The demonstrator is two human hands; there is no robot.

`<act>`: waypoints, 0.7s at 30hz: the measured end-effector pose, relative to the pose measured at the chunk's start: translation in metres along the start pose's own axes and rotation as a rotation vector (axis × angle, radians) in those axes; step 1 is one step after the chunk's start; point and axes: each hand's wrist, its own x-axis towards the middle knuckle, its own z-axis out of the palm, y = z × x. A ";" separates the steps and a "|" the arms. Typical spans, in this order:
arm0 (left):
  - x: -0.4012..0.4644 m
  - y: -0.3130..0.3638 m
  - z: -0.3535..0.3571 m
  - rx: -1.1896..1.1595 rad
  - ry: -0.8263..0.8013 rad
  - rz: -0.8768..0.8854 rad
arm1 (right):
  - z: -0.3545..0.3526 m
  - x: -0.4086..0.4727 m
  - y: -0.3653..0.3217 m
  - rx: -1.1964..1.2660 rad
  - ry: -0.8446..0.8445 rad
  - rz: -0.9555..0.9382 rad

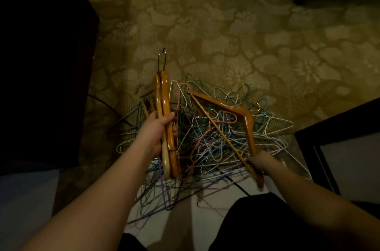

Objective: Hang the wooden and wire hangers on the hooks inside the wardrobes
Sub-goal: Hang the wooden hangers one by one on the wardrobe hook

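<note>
Left hand [159,129], fingers curled round wooden hangers [165,115], stacked for carrying. Right hand [260,161] grips another hanger [236,113], lifting clear of tangled wire pile [207,133] on carpet [226,24].

— Where was there room to move?

— Ahead, over the patterned carpet [216,24]; nothing stood on that stretch.

— And lower down?

— A tangled pile of wire hangers [216,137] filled the floor between both arms, loops sticking up everywhere. A wooden hanger [236,111] lay across its top.

— The sides?

— A dark cabinet [41,65] walled off the left. A dark-framed panel [339,148] closed in the right, just beside the pile. A cable [107,104] ran along the carpet near the cabinet.
</note>
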 end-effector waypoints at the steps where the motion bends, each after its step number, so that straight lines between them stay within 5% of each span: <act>1: 0.000 0.000 -0.001 0.001 0.012 -0.001 | 0.002 0.000 0.002 -0.011 0.015 0.004; 10: -0.025 0.006 -0.013 0.114 0.104 0.017 | -0.012 -0.059 0.015 0.299 0.133 -0.093; 21: -0.217 0.078 -0.031 0.173 0.236 -0.076 | -0.069 -0.273 0.022 0.302 0.273 -0.123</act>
